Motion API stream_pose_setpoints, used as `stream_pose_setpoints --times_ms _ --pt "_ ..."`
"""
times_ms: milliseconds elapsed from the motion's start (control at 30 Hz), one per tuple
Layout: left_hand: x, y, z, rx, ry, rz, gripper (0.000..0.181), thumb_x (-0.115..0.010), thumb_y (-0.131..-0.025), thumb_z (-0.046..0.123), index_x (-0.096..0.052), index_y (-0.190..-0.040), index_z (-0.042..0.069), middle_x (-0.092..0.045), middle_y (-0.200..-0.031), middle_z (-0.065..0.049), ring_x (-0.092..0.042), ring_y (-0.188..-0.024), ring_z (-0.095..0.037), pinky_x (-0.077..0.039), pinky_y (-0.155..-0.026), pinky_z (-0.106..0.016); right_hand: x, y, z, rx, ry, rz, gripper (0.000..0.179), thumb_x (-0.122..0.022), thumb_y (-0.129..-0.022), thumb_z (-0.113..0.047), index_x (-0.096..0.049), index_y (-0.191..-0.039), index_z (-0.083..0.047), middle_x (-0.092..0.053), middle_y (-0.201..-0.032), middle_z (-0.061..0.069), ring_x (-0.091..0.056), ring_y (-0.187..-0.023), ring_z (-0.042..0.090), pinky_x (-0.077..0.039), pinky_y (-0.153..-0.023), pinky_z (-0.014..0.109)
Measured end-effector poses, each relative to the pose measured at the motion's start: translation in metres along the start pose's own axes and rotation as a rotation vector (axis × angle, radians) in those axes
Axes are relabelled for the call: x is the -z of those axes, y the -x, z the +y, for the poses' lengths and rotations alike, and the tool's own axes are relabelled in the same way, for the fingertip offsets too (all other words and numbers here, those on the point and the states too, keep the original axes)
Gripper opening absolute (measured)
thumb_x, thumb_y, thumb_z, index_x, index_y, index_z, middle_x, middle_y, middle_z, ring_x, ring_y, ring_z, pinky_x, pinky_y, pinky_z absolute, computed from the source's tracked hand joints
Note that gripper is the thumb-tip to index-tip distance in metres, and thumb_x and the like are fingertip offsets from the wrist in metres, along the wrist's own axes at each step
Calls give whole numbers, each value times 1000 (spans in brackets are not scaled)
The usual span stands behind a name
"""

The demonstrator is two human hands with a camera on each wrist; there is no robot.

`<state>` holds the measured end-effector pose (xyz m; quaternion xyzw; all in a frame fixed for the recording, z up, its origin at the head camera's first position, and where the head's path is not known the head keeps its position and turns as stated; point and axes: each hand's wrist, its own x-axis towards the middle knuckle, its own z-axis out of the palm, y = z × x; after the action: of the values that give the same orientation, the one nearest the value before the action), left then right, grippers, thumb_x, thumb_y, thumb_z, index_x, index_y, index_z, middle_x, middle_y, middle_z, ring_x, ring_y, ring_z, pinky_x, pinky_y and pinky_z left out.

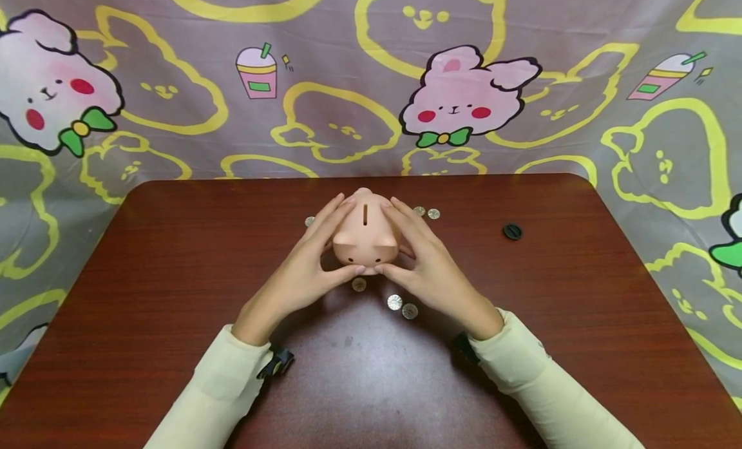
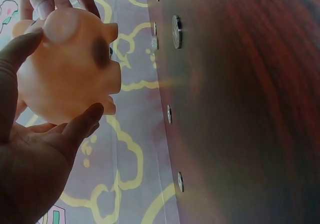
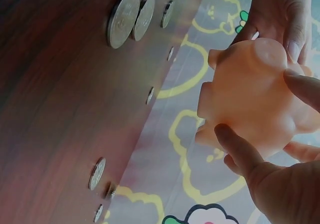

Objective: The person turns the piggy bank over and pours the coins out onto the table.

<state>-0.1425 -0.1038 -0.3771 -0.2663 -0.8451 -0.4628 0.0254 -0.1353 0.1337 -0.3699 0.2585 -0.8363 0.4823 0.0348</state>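
A pink piggy bank [image 1: 364, 233] is held off the table between both hands, its snout toward the person and its coin slot facing up. The left hand [image 1: 301, 268] grips one side of it, with the thumb at the snout. On the opposite side, the right hand [image 1: 435, 272] grips it the same way, thumb tip near the other. Both wrist views show the pig's short legs apart from the tabletop. Below and around it lie several silver coins; one coin [image 1: 359, 284] is just in front of the snout, another coin [image 1: 395, 301] nearer the right forearm.
A round black plug [image 1: 513, 231] lies on the right of the dark red wooden table [image 1: 174, 275]. Two coins, including one coin [image 1: 433, 213], sit behind the right hand, and a coin [image 1: 310, 221] behind the left. A patterned cloth [image 1: 342, 62] hangs behind the table.
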Motion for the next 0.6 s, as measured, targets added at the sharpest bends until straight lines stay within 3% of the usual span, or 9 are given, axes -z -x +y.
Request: stream_pose_setpoints --times_ms 300,467,600 --pt "8 7 -3 13 69 29 97 -83 -90 11 -27 -167 27 -17 -175 -6 -24 -160 -27 -40 -121 -50 -11 -8 -10 13 37 23 85 -84 -87 -4 -40 -160 -6 -31 -168 21 -38 -153 37 -48 -114 43" --pt "21 17 -8 61 32 39 95 -82 -91 12 -26 -167 27 -18 -175 -7 -29 -158 -30 -38 -122 -53 -22 -17 -16 0 77 15 84 -85 -88 -12 -42 -160 -7 -37 -166 20 -37 -155 35 -38 -122 52" --pt "32 28 -11 97 -24 48 94 -82 -92 14 -28 -167 28 -21 -175 -8 -29 -158 -32 -32 -123 -60 -35 -23 -22 -40 58 -15 83 -84 -89 -15 -42 -160 -12 -37 -167 17 -36 -156 32 -35 -124 51"
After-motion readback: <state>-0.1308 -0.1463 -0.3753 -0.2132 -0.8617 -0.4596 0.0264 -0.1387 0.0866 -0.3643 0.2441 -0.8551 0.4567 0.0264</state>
